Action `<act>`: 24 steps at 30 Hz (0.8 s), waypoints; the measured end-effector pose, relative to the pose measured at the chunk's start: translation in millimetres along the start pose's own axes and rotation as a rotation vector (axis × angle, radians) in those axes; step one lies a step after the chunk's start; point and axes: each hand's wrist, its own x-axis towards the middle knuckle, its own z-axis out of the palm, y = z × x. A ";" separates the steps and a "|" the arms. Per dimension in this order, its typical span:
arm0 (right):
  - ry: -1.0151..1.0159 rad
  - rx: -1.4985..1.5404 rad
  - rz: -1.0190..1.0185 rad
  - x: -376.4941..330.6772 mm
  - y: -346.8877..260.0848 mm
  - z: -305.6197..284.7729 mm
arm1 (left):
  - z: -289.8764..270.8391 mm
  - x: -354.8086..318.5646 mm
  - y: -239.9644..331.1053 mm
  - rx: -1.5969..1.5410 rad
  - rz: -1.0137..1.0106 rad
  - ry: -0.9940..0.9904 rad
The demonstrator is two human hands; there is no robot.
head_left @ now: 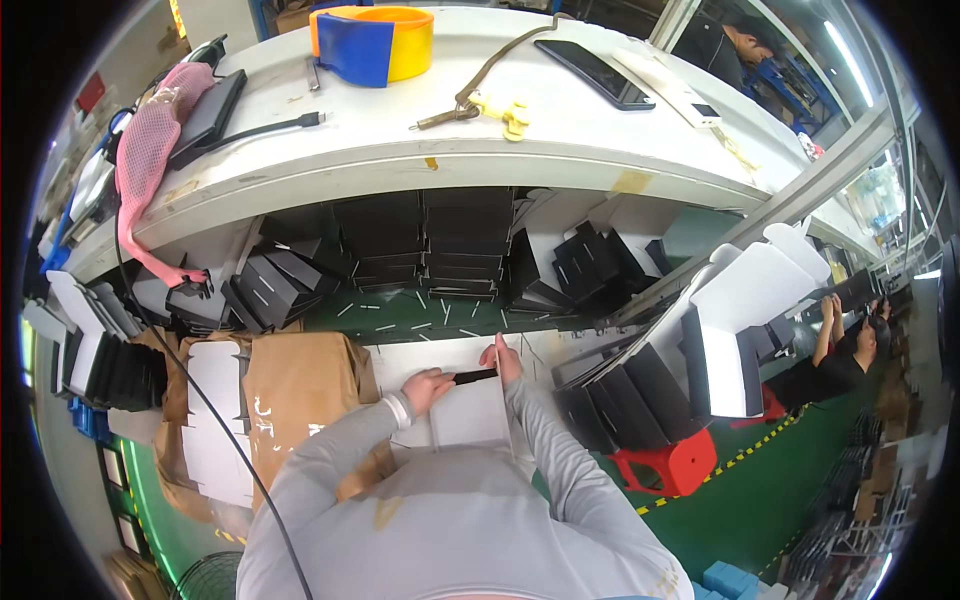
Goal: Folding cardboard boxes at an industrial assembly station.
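A white cardboard box blank (470, 415), part folded, lies in front of me against my body, with a narrow black strip of it showing between my hands. My left hand (428, 388) has its fingers bent over the far left part of the blank. My right hand (503, 360) pinches an upright panel at its right side, thumb on top. The lower part of the blank is hidden behind my chest.
Black boxes (465, 225) are stacked below a white shelf (400, 150). More boxes (640, 395) stand to the right above a red stool (665, 462). Brown paper-wrapped stacks (300, 385) are at left. A black cable (205, 400) hangs across the left side. Other people work far right.
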 end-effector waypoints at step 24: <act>0.118 0.045 -0.013 5.2 4.5 4.4 | 27.5 68.3 -0.6 0.709 0.194 -0.471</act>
